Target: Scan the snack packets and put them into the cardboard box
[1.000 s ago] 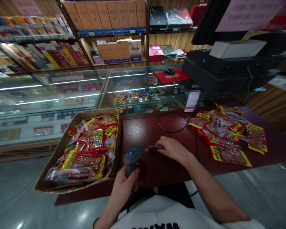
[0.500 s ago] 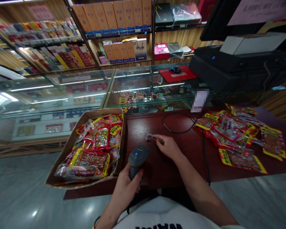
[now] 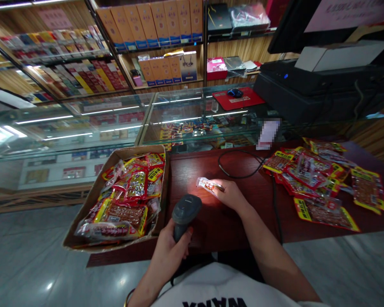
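Note:
My left hand (image 3: 172, 244) is wrapped round the handle of a dark grey barcode scanner (image 3: 186, 209), its head tilted up over the table. A bright patch of light falls on the small packaged snack (image 3: 208, 184) that my right hand (image 3: 229, 194) pinches by one end. The snack is in a clear wrapper with red and white print and points left, just beyond the scanner's head. Left of the scanner stands an open cardboard box (image 3: 162, 221) full of red and yellow snack packets (image 3: 124, 214).
More snack packets (image 3: 326, 211) lie in a loose pile on the right of the dark red table (image 3: 192, 164). A black cable (image 3: 277, 213) runs across the tabletop. Behind are a glass display counter (image 3: 176, 102), a mouse (image 3: 235, 93) on a red mat, and a black machine (image 3: 320, 94).
A bright light now shines from the scanner onto the snack and the table around it. The snack has turned slightly in my right hand. My left hand has barely moved.

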{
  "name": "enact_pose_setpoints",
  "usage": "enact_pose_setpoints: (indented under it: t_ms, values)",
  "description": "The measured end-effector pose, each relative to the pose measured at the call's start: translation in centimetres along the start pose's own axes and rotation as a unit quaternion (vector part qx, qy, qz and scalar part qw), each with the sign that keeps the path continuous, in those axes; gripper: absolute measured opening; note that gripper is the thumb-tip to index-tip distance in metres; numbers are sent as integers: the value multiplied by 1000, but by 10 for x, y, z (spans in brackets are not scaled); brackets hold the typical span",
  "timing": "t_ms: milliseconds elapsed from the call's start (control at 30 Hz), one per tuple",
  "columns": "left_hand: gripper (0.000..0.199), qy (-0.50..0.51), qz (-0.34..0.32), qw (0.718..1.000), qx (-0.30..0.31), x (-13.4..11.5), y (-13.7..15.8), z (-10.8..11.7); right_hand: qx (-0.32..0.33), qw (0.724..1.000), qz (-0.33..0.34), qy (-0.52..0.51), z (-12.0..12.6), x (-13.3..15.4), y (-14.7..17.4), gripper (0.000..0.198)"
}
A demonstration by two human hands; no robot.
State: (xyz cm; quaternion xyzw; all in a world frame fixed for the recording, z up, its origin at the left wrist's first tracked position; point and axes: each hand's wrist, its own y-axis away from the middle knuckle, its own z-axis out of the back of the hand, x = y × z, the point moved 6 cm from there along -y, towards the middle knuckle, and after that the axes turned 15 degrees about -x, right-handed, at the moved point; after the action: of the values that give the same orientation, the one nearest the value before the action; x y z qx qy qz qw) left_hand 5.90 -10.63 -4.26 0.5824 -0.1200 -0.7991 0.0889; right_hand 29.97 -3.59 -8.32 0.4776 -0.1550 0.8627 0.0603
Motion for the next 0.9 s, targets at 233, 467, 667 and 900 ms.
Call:
enact_pose_setpoints:
  t_ms: [233, 467, 667, 900]
  values:
    - [17, 9, -12, 1000, -7, -1, 0, 1, -2, 1000, -13, -12, 2, -4, -1, 37]
    - [18, -3, -6, 1000, -4, -4, -2, 1, 10, 1000, -9, -22, -2, -7, -1, 36]
    - [19, -9, 1, 1000, 6, 3, -2, 0, -2, 999, -1, -39, 1, -4, -1, 34]
    - [14, -25, -19, 999, 7, -4, 1, 2, 18, 999, -19, -18, -1, -4, -2, 36]
